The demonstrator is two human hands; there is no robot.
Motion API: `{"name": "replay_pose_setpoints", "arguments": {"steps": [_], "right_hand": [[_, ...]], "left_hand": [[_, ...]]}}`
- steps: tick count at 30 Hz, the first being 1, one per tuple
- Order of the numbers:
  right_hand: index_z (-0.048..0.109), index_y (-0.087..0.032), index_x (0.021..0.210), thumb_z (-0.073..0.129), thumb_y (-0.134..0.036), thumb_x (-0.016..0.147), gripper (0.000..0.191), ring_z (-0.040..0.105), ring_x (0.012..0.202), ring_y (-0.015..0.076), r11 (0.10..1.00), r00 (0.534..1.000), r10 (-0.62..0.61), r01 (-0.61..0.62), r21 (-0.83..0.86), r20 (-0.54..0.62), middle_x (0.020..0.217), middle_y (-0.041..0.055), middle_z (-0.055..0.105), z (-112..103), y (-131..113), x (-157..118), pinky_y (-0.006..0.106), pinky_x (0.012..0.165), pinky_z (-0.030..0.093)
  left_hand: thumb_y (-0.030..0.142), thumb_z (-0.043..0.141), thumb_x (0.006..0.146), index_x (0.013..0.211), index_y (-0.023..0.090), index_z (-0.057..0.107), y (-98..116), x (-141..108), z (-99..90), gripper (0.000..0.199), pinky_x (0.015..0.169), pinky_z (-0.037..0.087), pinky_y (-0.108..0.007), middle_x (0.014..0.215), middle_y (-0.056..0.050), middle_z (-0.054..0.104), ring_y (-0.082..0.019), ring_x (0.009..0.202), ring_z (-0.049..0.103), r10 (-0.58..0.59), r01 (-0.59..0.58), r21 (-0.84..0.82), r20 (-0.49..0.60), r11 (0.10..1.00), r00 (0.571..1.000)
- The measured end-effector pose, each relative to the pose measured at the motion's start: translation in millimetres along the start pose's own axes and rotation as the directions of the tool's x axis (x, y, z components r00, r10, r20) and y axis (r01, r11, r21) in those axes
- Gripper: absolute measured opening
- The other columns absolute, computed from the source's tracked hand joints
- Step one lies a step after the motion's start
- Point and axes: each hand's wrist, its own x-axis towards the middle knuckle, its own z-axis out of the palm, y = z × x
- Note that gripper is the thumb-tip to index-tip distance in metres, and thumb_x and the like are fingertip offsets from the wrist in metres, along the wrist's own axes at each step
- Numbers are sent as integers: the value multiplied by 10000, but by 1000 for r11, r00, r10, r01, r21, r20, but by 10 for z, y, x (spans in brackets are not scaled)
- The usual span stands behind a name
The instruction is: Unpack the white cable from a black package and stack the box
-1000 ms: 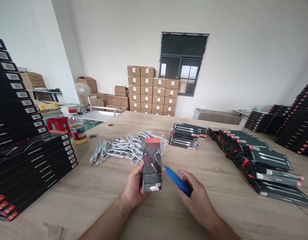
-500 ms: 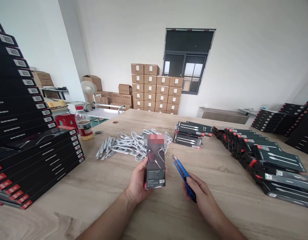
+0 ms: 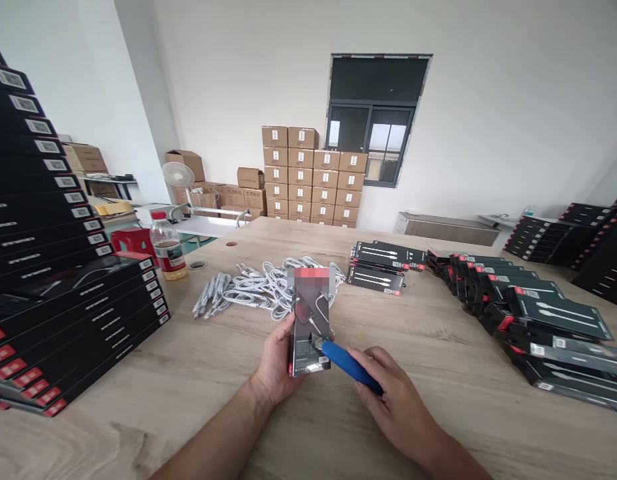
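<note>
A slim black cable box (image 3: 311, 320) with a red top stands in my left hand (image 3: 277, 357), its printed back toward me; the fingers wrap round its left side and lower edge. My right hand (image 3: 388, 393) grips a blue utility knife (image 3: 352, 366). The knife's front end lies over the lower part of the box's printed face; whether the blade touches or cuts it I cannot tell. Behind the box spreads a heap of coiled white cables (image 3: 258, 287). Beyond my right hand sits a small pile of black cable boxes (image 3: 375, 279).
Tall stacks of black boxes (image 3: 123, 307) rise at the left, near a bottle with a red cap (image 3: 168, 250). More black boxes (image 3: 558, 317) lie overlapped along the right. Brown cartons (image 3: 301, 177) are stacked by the far wall, below a window.
My right hand has turned the utility knife and brought its front end left onto the box's lower face. The box and my left hand have barely moved.
</note>
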Motion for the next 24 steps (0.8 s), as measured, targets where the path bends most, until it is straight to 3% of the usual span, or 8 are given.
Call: {"name": "replay_pose_setpoints", "arguments": {"steps": [8, 17, 21, 24], "right_hand": [[551, -308, 1429, 515, -205, 971, 471, 659, 977, 216, 999, 1000, 22, -23, -28, -14, 1103, 73, 650, 10, 6, -14, 342, 843, 590], [572, -293, 1412, 525, -195, 957, 467, 655, 950, 209, 999, 999, 27, -28, -40, -28, 1066, 69, 644, 22, 14, -14, 333, 817, 594], [564, -302, 1417, 518, -180, 957, 479, 652, 957, 212, 998, 996, -2, -4, -64, -87, 1066, 66, 643, 61, 41, -22, 327, 807, 592], [560, -292, 1415, 507, -196, 974, 454, 654, 971, 219, 997, 984, -9, -5, -76, -178, 1072, 72, 644, 70, 49, 1, 334, 836, 583]], "left_hand": [[454, 466, 954, 987, 87, 712, -14, 9, 2, 443, 751, 603, -408, 905, -174, 773, -296, 809, 751, 2, -2, 9, -15, 1000, 1000], [473, 467, 978, 981, 94, 716, -46, 44, -61, 453, 804, 591, -391, 895, -156, 774, -278, 835, 746, 24, -26, 37, 65, 999, 998], [492, 462, 990, 1034, 94, 717, -54, 35, -66, 475, 790, 589, -366, 910, -145, 781, -266, 842, 750, 8, -12, 65, 70, 998, 997], [536, 487, 975, 1068, 96, 717, -102, 22, -70, 505, 730, 587, -340, 905, -140, 789, -261, 810, 756, -86, 81, 103, 52, 991, 995]]}}
